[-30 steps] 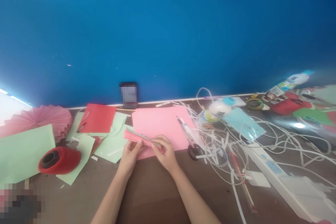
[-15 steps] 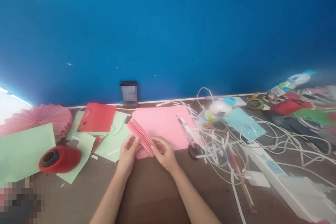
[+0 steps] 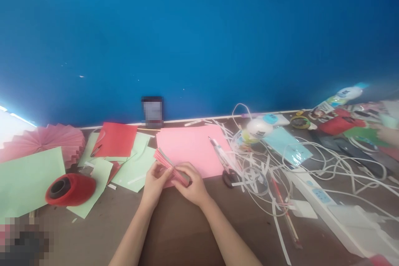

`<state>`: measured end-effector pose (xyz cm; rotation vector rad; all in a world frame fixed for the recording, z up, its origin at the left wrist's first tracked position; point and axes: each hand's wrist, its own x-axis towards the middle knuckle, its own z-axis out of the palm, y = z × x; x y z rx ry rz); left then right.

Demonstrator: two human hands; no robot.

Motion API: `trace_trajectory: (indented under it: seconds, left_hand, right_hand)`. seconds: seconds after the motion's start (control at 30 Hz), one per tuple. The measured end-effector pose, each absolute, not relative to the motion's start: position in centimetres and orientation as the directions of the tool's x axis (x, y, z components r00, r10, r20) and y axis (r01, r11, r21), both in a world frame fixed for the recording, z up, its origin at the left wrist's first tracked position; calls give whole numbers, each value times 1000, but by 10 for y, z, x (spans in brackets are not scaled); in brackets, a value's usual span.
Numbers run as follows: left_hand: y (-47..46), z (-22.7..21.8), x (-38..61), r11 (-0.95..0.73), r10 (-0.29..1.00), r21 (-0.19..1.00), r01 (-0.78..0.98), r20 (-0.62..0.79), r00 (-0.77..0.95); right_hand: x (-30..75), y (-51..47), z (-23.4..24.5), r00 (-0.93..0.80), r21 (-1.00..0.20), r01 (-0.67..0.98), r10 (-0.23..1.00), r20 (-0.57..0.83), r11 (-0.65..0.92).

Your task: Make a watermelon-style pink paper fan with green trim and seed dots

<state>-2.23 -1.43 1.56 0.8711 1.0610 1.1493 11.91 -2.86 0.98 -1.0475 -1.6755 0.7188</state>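
Both my hands hold a pleated stack of pink paper [image 3: 165, 160] just above the brown table. My left hand [image 3: 155, 183] pinches its near left side. My right hand [image 3: 190, 183] wraps its fingers over the right end. The stack slants from upper left to lower right. A flat pink sheet [image 3: 193, 145] lies right behind it. Scissors [image 3: 229, 176] and a pen [image 3: 218, 149] lie just right of my right hand.
A red tape roll [image 3: 70, 189], green sheets [image 3: 29, 178], a red sheet [image 3: 116, 139] and a pink paper fan [image 3: 46, 141] lie to the left. White paper strips [image 3: 264, 174], a power strip [image 3: 321, 197], a glue bottle [image 3: 260, 126] and clutter fill the right. A blue wall stands behind.
The pleated stack has been squeezed flatter and turned; my right hand's fingers now wrap further over its right end. Both hands stay in the same place.
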Motion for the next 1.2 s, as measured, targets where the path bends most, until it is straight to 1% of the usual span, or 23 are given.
trace_trajectory:
  seconds: [0.1,0.23,0.4,0.5,0.6,0.67,0.77,0.83,0.9,0.97,1.03,1.1,1.13,1.2]
  left_hand:
    - [-15,19,-20,198,980,935,-293,-186,69]
    - [-15,17,-18,230,973,930,-288,-213,91]
    - [-16,13,-20,228,973,932,-282,-209,94]
    - [-17,17,-18,226,973,930,-291,-205,103]
    - [-18,21,-17,273,962,898,-345,-247,118]
    - [-18,21,-18,285,959,874,-394,-258,121]
    - [-16,19,-23,293,956,847,-443,-266,123]
    - [-13,16,-27,293,954,820,-492,-285,93]
    - [-10,14,-30,265,954,787,-557,-297,36]
    - [-9,14,-32,257,956,762,-595,-292,40]
    - [-9,16,-32,317,947,745,-587,-277,159]
    - [-11,18,-31,392,917,738,-550,-263,300]
    - [-12,19,-31,415,902,737,-534,-258,345]
    - [-13,22,-31,429,891,743,-513,-255,376]
  right_hand:
    - [117,-30,6,-119,-766,404,859,499,501]
    - [115,-30,3,-123,-686,507,832,542,522]
    - [115,-30,1,-112,-602,592,795,596,536]
    - [114,-32,0,-108,-522,658,754,648,543]
    - [112,-35,2,-171,-431,722,742,648,542]
    - [110,-38,5,-234,-397,728,748,622,558]
    - [110,-42,11,-343,-398,658,725,597,640]
    - [112,-46,13,-381,-435,578,700,604,690]
    - [114,-48,14,-355,-491,524,702,617,696]
    - [115,-48,13,-292,-545,507,728,621,668]
    - [115,-46,11,-255,-584,492,749,612,645]
    - [115,-44,10,-258,-602,474,755,603,643]
    - [115,-43,10,-267,-599,471,752,602,647]
    - [115,-42,11,-288,-572,489,741,607,658]
